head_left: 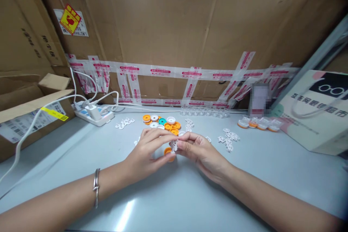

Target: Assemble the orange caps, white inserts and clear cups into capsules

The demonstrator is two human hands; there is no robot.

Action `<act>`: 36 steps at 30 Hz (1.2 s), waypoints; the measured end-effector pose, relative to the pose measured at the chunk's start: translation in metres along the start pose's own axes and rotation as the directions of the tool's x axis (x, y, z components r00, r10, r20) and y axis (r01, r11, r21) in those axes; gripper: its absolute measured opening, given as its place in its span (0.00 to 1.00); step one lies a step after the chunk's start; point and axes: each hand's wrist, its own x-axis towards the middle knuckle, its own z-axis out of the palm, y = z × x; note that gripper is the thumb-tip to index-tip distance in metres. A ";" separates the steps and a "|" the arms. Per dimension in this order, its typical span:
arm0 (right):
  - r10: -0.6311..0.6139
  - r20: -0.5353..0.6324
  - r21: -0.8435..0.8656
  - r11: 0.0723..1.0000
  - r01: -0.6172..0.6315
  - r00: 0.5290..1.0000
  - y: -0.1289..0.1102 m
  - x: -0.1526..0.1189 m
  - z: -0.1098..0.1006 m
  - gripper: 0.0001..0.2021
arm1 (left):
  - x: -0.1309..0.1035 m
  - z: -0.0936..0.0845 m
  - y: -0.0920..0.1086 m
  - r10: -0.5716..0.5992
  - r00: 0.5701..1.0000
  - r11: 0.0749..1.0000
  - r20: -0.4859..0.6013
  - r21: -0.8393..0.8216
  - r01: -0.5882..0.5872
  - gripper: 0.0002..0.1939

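Note:
My right hand (pixel 199 150) pinches a small white openwork plastic part (pixel 174 146) between thumb and fingertips. From the other side my left hand (pixel 148 148) closes on the same part, index finger above and thumb below. An orange round cap (pixel 168 150) shows just behind my left thumb; whether the thumb touches it I cannot tell. Beyond my fingers lies a cluster of round caps: orange (pixel 176 125), white (pixel 171 120) and teal (pixel 162 121). Loose white plastic parts (pixel 229 138) lie to the right, with more small white pieces (pixel 125 123) to the left.
Clear plastic cups (pixel 205 112) stand in a row along the back. Several orange-based clear pieces (pixel 259 124) sit at the right, near a paper bag (pixel 315 112). A power strip (pixel 94 113) with white cables and an open carton (pixel 29 116) occupy the left; a large taped carton (pixel 163 36) walls the back.

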 end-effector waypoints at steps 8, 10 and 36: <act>0.006 -0.019 -0.069 0.998 -0.007 1.000 0.001 -0.001 -0.001 0.08 | -0.002 0.003 0.003 -0.027 0.999 1.000 -0.043 0.009 0.027 0.17; 0.017 0.006 -0.043 0.999 -0.017 1.000 0.001 -0.001 0.000 0.08 | -0.001 0.002 0.003 -0.024 0.998 1.000 -0.049 -0.016 0.023 0.17; 0.022 -0.022 -0.015 1.000 -0.022 1.000 0.004 -0.005 0.009 0.10 | 0.000 0.006 0.008 -0.050 0.994 0.998 -0.094 0.044 0.054 0.16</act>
